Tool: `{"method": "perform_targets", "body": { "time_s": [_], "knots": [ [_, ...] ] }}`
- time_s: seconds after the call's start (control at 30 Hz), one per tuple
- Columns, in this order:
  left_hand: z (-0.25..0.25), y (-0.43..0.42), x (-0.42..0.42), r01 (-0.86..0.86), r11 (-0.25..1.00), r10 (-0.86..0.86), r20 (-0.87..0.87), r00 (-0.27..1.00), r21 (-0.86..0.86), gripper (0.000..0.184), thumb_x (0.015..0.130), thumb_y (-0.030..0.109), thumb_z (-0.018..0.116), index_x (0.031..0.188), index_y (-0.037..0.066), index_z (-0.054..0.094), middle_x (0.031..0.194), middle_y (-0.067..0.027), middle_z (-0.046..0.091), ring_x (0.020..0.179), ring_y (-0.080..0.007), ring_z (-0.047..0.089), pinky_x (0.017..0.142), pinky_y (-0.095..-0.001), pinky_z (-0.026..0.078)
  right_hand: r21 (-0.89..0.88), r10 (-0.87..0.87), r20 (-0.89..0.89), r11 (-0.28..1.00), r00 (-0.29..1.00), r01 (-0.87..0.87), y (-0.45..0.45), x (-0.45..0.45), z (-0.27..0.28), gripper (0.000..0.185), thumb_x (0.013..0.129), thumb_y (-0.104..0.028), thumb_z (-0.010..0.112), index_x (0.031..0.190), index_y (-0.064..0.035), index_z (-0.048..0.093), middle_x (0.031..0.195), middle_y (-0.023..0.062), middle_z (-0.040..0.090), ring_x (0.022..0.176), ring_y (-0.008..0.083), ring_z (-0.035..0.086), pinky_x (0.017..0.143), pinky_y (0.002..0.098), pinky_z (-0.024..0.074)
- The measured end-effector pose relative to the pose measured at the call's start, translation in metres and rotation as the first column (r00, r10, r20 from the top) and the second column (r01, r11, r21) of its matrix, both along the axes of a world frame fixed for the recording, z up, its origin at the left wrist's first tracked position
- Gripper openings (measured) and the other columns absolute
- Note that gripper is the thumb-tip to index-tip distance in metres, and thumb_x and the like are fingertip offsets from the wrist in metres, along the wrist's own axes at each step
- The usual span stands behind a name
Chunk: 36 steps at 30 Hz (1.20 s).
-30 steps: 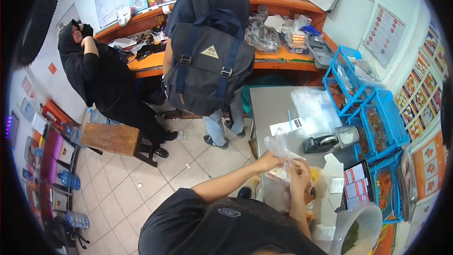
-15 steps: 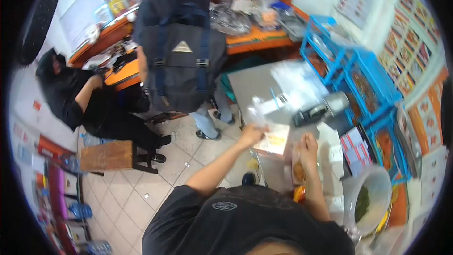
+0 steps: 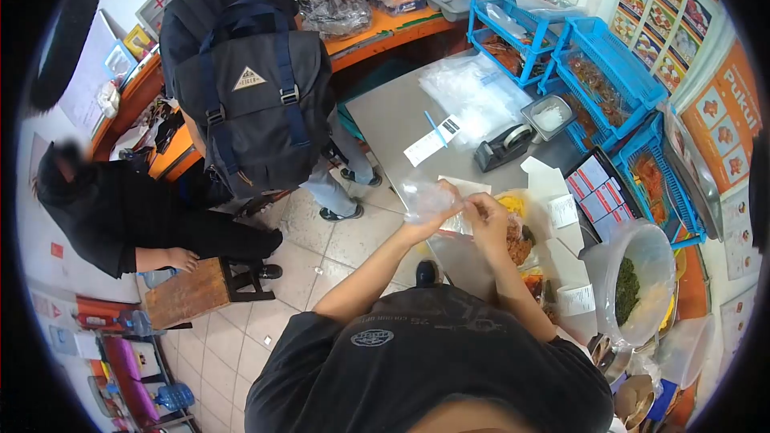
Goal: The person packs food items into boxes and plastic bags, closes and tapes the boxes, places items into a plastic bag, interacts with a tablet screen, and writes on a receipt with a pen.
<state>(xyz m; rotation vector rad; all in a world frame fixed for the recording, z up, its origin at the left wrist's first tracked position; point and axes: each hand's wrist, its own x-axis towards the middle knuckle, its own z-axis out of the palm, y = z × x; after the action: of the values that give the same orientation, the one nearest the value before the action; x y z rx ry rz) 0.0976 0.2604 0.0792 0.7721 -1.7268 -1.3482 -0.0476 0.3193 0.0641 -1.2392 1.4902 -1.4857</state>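
My left hand (image 3: 435,210) is closed on a small clear plastic bag (image 3: 421,199), which bulges out past its fingers. Close beside it, my right hand (image 3: 488,223) has its fingers pinched together near the bag; whatever is in the pinch, if anything, is too small to make out. A pale flat packet (image 3: 469,188) shows partly behind both hands. To the right of my right hand is an open white cardboard box (image 3: 553,196) with brown food (image 3: 520,247) and yellow food (image 3: 512,204). Another open box (image 3: 579,300) bears a paper slip, nearer my body.
On the steel table (image 3: 385,124) are clear plastic bags (image 3: 473,92), a printed slip (image 3: 433,140) and a tape dispenser (image 3: 505,147). Blue baskets (image 3: 601,80) and a tub of greens (image 3: 628,289) stand right. A person with a backpack (image 3: 257,88) stands ahead; another (image 3: 120,208) sits left.
My right hand has come up beside my left, and the two now meet around the plastic bag. The view has shifted, and the seated person's hand now rests by the stool.
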Motion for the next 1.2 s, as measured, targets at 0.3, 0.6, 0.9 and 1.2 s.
{"method": "perform_targets", "body": {
  "time_s": [0.3, 0.6, 0.9, 1.2],
  "knots": [
    [0.005, 0.002, 0.002, -0.107, 0.994, 0.108, 0.159, 0.981, -0.019, 0.021, 0.086, 0.020, 0.065, 0.094, 0.002, 0.057, 0.084, -0.0075, 0.058, 0.078, -0.0188, 0.055, 0.073, -0.0329, 0.045, -0.018, -0.003, -0.089, 1.000, 0.996, 0.001, 0.001, -0.001, 0.014, 0.007, 0.081, -0.006, 0.065, 0.088, -0.0039, 0.066, 0.074, 0.0015, 0.064, 0.062, 0.0095, 0.051, 0.058, 0.0251, 0.0421],
    [-0.016, -0.003, -0.003, -0.065, 0.966, 0.100, 0.130, 0.986, -0.248, 0.024, 0.079, 0.013, 0.063, 0.102, 0.006, 0.065, 0.102, -0.0086, 0.061, 0.093, -0.0260, 0.054, 0.088, -0.0386, 0.043, 0.020, -0.123, 0.083, 0.992, 0.989, 0.122, -0.001, 0.008, 0.017, 0.003, 0.087, -0.009, 0.060, 0.088, -0.0061, 0.061, 0.077, -0.0009, 0.059, 0.067, 0.0072, 0.049, 0.063, 0.0241, 0.0412],
    [-0.003, -0.004, -0.011, -0.001, 1.000, 0.001, -0.008, 1.000, -0.019, 0.045, 0.079, -0.004, 0.066, 0.119, 0.003, 0.046, 0.097, -0.0103, 0.060, 0.091, -0.0153, 0.056, 0.082, -0.0267, 0.045, 0.027, -0.058, 0.077, 0.998, 0.995, 0.056, -0.001, 0.010, 0.023, 0.011, 0.092, -0.007, 0.052, 0.081, -0.0058, 0.051, 0.081, 0.0035, 0.063, 0.079, 0.0130, 0.061, 0.088, 0.0329, 0.0434],
    [-0.003, -0.062, 0.017, 0.369, 0.887, -0.300, 0.261, 0.918, -0.278, 0.035, 0.079, -0.002, 0.063, 0.114, -0.001, 0.057, 0.106, -0.0103, 0.066, 0.096, -0.0151, 0.061, 0.079, -0.0281, 0.050, 0.184, 0.211, -0.143, 0.966, 0.967, -0.184, 0.023, -0.029, 0.026, 0.006, 0.080, -0.004, 0.062, 0.083, -0.0006, 0.059, 0.070, 0.0083, 0.060, 0.064, 0.0195, 0.059, 0.061, 0.0325, 0.0460]
  ]
}}
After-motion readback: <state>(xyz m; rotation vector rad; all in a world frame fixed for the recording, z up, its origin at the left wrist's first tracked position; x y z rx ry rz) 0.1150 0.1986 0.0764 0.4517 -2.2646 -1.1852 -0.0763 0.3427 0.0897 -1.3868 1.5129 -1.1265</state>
